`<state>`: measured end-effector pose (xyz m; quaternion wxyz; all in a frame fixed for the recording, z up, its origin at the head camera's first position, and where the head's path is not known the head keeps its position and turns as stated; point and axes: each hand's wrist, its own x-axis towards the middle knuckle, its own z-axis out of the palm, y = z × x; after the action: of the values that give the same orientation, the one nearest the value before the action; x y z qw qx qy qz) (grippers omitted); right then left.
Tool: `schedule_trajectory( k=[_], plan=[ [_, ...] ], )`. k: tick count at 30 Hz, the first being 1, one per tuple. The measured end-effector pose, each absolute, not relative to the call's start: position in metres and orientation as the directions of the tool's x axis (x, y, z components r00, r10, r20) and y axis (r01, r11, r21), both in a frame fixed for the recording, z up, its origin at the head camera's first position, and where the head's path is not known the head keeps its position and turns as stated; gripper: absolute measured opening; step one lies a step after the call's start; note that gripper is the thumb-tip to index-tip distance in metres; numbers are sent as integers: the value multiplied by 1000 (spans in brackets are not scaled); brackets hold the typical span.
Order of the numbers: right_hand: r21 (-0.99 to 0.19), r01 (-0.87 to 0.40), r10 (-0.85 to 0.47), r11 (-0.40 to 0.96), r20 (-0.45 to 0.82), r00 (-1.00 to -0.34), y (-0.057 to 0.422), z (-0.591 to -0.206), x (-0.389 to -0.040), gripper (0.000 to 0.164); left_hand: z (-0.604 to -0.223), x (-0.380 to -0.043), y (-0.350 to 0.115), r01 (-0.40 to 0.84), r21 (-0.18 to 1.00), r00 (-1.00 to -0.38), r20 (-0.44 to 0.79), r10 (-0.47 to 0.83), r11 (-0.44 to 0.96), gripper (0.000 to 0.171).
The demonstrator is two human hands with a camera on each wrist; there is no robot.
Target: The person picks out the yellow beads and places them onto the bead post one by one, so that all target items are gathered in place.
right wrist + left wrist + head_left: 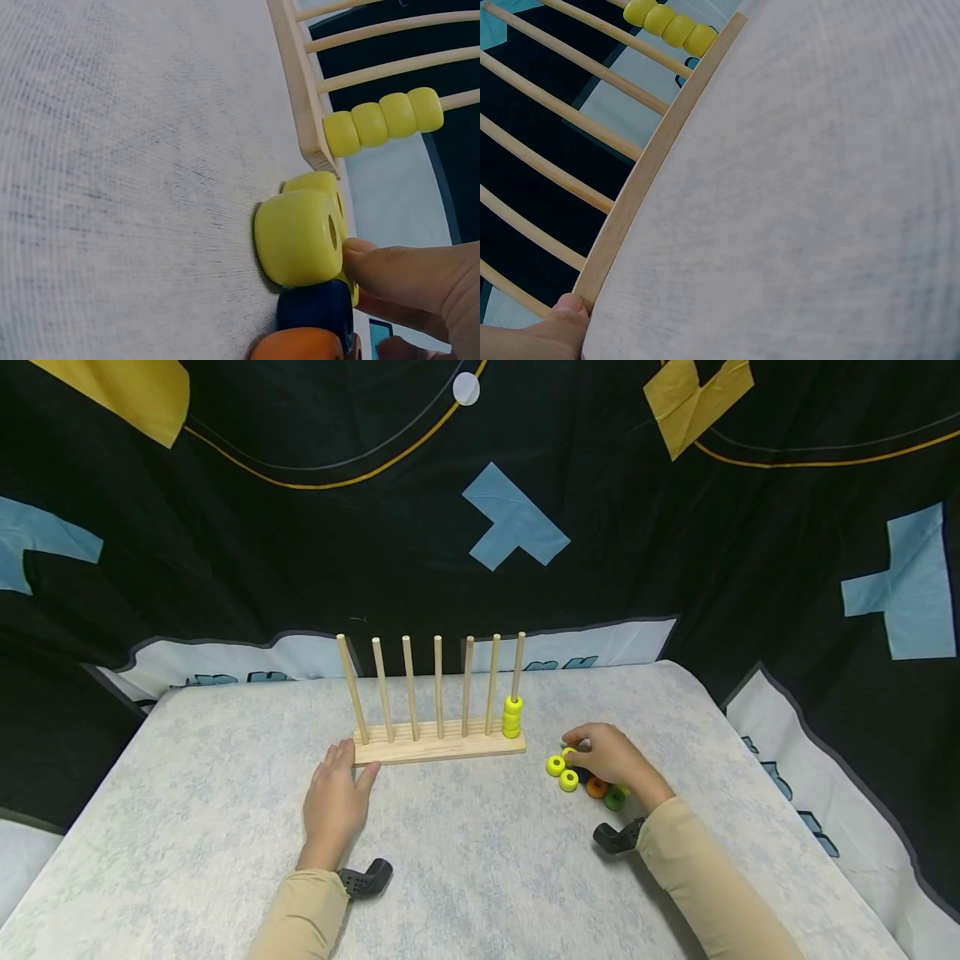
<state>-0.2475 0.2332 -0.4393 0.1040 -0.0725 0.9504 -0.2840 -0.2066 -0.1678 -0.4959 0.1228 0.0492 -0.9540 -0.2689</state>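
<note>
A wooden peg rack (442, 747) stands on the table, a row of upright pegs on its base. Several yellow beads are stacked on its rightmost peg (517, 664). My left hand (335, 802) rests at the base's left end, its fingers fairly straight and the thumb (568, 304) against the front edge. Right of the rack, my right hand (611, 756) pinches a yellow bead (567, 752) between thumb and fingers, partly hidden. Close by lie loose yellow beads (568, 780), a dark blue bead (315, 311), an orange bead (596, 787) and a green bead (614, 798).
The table (465, 860) has a pale mottled cover. Behind it hangs a black cloth (337, 552) with blue and yellow shapes and a white lower band. A black wrist mount (366, 878) sits on each wrist.
</note>
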Motion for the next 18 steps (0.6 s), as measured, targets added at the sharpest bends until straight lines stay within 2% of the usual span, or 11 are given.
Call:
schedule_trajectory(
  k=[13,18],
  plan=[
    [-428,-113,-157,897,-70,-985,224,-445,-251,35,-496,-207,-167,-26,526,-966,205,-157,850,68],
    [-431,-100,-152,897,-88,-984,225,-446,-251,38,-497,-207,-167,-27,531,-965,208,-160,847,68]
  ],
)
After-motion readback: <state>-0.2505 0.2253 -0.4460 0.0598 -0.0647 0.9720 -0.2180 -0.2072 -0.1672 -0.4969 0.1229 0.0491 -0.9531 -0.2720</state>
